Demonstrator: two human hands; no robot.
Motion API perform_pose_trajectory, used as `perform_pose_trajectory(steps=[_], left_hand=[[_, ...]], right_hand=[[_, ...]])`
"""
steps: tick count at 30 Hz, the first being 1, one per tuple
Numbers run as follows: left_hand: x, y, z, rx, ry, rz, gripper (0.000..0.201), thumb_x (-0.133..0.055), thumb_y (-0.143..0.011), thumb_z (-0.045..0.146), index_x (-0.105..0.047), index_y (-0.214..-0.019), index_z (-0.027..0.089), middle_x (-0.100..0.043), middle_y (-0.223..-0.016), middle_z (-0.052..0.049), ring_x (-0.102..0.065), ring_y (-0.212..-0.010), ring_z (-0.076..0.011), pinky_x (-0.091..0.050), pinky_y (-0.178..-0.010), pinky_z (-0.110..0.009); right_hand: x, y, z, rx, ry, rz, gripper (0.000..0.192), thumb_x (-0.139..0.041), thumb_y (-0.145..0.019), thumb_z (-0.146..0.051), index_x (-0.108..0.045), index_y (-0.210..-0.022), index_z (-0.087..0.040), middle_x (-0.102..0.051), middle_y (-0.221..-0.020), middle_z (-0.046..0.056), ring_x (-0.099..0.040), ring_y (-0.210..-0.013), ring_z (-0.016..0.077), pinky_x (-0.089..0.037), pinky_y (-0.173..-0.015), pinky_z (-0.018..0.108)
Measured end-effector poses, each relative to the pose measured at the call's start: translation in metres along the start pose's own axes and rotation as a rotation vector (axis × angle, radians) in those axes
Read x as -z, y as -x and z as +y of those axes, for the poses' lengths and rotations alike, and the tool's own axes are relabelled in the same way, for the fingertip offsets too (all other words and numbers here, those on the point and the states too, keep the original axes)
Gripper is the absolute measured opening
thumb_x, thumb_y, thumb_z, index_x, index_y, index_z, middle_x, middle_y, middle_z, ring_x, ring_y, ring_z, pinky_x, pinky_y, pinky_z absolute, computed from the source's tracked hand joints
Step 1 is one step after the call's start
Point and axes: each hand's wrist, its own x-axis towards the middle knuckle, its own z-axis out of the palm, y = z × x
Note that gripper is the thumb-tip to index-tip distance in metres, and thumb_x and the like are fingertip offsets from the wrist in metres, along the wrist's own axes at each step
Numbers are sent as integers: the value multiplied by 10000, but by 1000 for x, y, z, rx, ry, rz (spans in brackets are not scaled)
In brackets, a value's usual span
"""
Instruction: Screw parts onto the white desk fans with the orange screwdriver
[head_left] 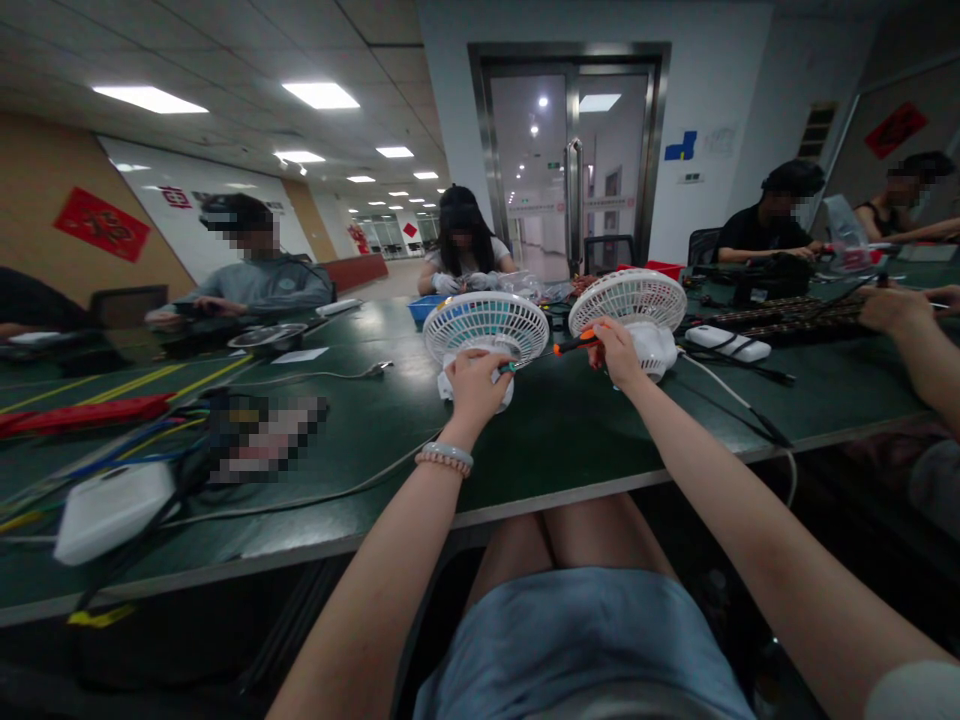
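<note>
1. Table [570, 440]: long, dark green, running across the whole view; yellow lines mark its far left part. Other people sit along the far side and at both ends, busy with their own hands.
2. Left fan [486, 330]: small, white, with a round grille and blue-green blades behind it. Stands upright on the table straight ahead, just beside the second fan.
3. Right fan [628, 305]: same make, white grille, tilted slightly back, just right of the first.
4. White box [109, 510]: lies near the table's front-left edge, among coloured cables.
5. White power adapter [727, 343]: flat on the table right of the fans, black cable trailing from it.
6. Left hand [476, 385]: fingers closed around the base of the left fan, below the grille; beaded bracelet on the wrist.
7. Right hand [616, 350]: closed on the handle of a screwdriver, held against the lower left edge of the right fan.
8. Screwdriver [576, 344]: orange and black handle, lying roughly level, pointing left into the gap between the two fans. Tip too small to make out.
</note>
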Motion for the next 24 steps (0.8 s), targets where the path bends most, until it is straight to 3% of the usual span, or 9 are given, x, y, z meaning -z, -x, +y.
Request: perform_pose_trajectory(steps=[5, 10, 15, 19, 24], left_hand=[[0, 0, 1, -5, 2, 0, 240, -592, -739, 304, -658, -969, 314, -642, -1014, -29, -432, -1089, -255, -267, -918, -444], [0, 0, 0, -26, 23, 2, 303, -585, -745, 305, -634, -1042, 341, -658, -996, -13, -438, -1075, -251, -264, -908, -442], [1, 0, 1, -34, -7, -26, 280, -569, -758, 286, -647, -1017, 358, -658, -1034, 2, -419, -1084, -258, -244, -912, -451], [0, 0, 1, -36, -7, -15, 222, -571, -754, 282, -668, -945, 343, -668, -1006, 7, -420, -1080, -259, -238, -908, -455], [1, 0, 0, -51, -8, -7, 206, -568, -755, 286, -670, -925, 341, -668, -984, 3, -435, -1069, -254, -248, -894, -449]], right_hand=[[0, 1, 0, -10, 35, 20, 285, -436, -811, -470, -495, -780, -193, -432, -414, -68, -412, -342, 82, -287, -349, 200], [-2, 2, -2, -1, 105, 67, 382, -452, -803, -560, -438, -674, -200, -384, -366, -77, -386, -309, 74, -253, -337, 195], [0, 1, -1, -4, 216, 104, 459, -427, -793, -619, -453, -624, -193, -434, -409, -47, -403, -345, 75, -296, -361, 200], [3, -2, 2, -59, 371, 108, 430, -468, -782, -577, -500, -607, -186, -477, -426, -31, -432, -373, 91, -337, -389, 215], [5, -4, 8, -234, 551, 2, 396, -494, -772, -511, -521, -560, -178, -492, -434, -20, -432, -360, 97, -322, -387, 229]])
